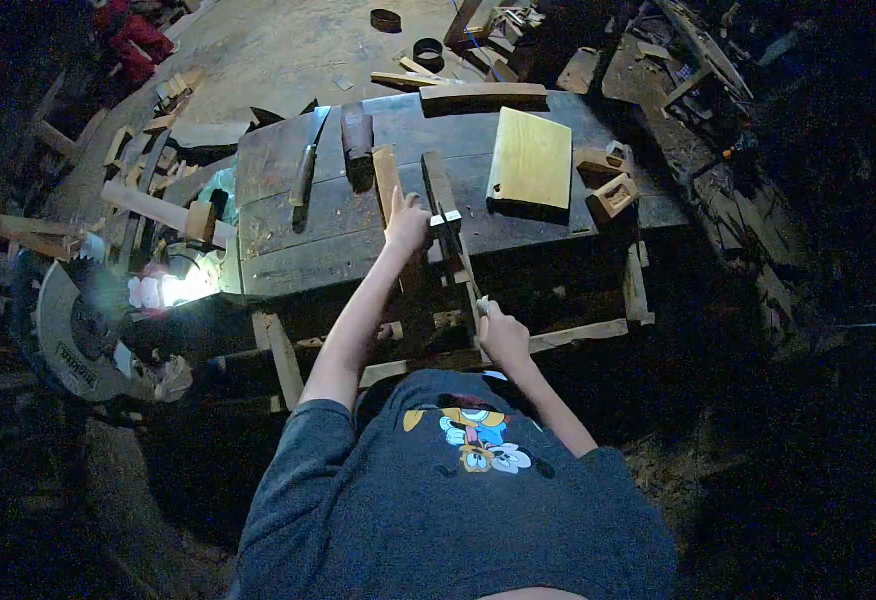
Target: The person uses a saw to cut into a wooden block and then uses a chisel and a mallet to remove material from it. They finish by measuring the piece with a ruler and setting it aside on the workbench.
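My left hand [408, 222] is over the workbench's near edge, its index finger stretched along a light wooden strip [386, 172] and its other fingers curled. Just right of it lies a darker wooden bar [437, 178], with a small white piece [445, 217] at its near end. My right hand [504, 335] is closed, lower and nearer my body, around the near end of a long thin tool [469, 277]. That tool slants up toward the white piece; its exact kind is too dim to make out.
On the dark workbench [268, 235] lie a knife-like blade with a dark handle [303, 185], a dark brown block [357, 140] and a pale board [532, 160]. Wooden blocks [613, 196] sit at the right. A circular saw [70, 335] and bright lamp [186, 286] stand left.
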{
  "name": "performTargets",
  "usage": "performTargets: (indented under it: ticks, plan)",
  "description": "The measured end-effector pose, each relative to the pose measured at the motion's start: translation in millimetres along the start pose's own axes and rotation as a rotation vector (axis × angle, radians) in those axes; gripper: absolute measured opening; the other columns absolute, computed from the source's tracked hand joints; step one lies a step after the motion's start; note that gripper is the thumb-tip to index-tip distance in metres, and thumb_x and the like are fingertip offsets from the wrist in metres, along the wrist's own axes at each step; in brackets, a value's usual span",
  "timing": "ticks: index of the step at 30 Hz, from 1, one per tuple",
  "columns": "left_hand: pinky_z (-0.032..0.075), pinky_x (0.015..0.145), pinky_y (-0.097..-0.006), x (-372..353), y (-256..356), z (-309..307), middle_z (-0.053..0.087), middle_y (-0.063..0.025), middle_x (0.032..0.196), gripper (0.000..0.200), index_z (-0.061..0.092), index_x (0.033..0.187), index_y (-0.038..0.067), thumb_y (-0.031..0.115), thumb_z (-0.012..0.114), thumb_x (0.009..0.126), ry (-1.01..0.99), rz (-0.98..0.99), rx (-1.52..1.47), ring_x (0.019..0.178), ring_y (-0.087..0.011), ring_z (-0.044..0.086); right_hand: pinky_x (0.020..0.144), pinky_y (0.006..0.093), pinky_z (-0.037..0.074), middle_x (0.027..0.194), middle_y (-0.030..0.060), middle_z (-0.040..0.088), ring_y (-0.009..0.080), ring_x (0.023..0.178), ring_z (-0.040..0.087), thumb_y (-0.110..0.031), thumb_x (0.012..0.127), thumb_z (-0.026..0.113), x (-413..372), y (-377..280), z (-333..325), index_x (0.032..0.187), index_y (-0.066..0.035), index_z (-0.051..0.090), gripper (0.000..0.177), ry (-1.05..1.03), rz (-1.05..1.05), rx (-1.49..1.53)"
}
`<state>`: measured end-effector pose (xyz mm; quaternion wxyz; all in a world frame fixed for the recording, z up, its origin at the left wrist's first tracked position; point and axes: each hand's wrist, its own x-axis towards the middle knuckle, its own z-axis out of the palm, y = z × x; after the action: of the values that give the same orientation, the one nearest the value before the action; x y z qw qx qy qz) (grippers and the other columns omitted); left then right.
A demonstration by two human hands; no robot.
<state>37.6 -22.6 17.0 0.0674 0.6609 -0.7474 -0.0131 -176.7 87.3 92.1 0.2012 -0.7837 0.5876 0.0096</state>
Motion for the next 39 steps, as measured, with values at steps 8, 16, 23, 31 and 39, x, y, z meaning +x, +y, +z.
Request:
performTargets:
  ticks: [8, 16, 23, 31, 39]
  plan:
    - [0.006, 0.091, -0.047, -2, 9, -17, 0.055, -0.0066, 0.078, 0.02, 0.057, 0.075, 0.009, 0.02, 0.057, 0.058, -0.115, -0.059, -0.046, 0.098, -0.0209, 0.04, 0.059, 0.043, 0.04, 0.066, 0.0208, 0.052, 0.0354, 0.065, 0.051, -0.022, 0.074, 0.035, 84, -33, -7, 0.079, -0.003, 0.046, 0.022, -0.012, -0.016, 0.147]
    - [0.003, 0.088, -0.0535, 22, -10, -11, 0.054, -0.0045, 0.091, 0.05, 0.057, 0.08, 0.007, 0.045, 0.062, 0.049, -0.431, -0.161, -0.142, 0.104, -0.0189, 0.036, 0.049, 0.0426, 0.042, 0.059, 0.0186, 0.052, 0.0336, 0.052, 0.052, -0.023, 0.073, 0.038, 8, -3, -9, 0.088, -0.008, 0.04, 0.021, -0.039, -0.001, 0.018]
    - [0.039, 0.072, -0.0313, 31, -44, 34, 0.056, -0.012, 0.076, 0.055, 0.058, 0.071, 0.003, 0.052, 0.057, 0.046, -0.11, 0.077, -0.341, 0.08, -0.0242, 0.051, 0.048, 0.0422, 0.041, 0.056, 0.0183, 0.052, 0.0324, 0.053, 0.052, -0.02, 0.074, 0.034, 46, 16, 10, 0.08, -0.003, 0.041, 0.019, 0.075, -0.059, 0.086]
    - [-0.007, 0.088, -0.0522, 18, -19, -15, 0.054, -0.0038, 0.084, 0.047, 0.059, 0.073, 0.01, 0.048, 0.058, 0.045, -0.158, 0.043, -0.051, 0.1, -0.0177, 0.037, 0.047, 0.0427, 0.04, 0.054, 0.0176, 0.051, 0.0324, 0.051, 0.051, -0.018, 0.072, 0.038, 35, 19, 5, 0.086, -0.005, 0.044, 0.02, 0.016, -0.103, 0.043]
    - [-0.002, 0.091, -0.0494, 18, -20, -8, 0.049, -0.0065, 0.093, 0.049, 0.058, 0.08, 0.011, 0.045, 0.06, 0.045, -0.152, 0.108, -0.043, 0.102, -0.0214, 0.033, 0.049, 0.0426, 0.04, 0.056, 0.0186, 0.051, 0.0328, 0.053, 0.051, -0.019, 0.073, 0.037, 74, 2, -4, 0.081, -0.004, 0.045, 0.019, 0.055, -0.201, 0.056]
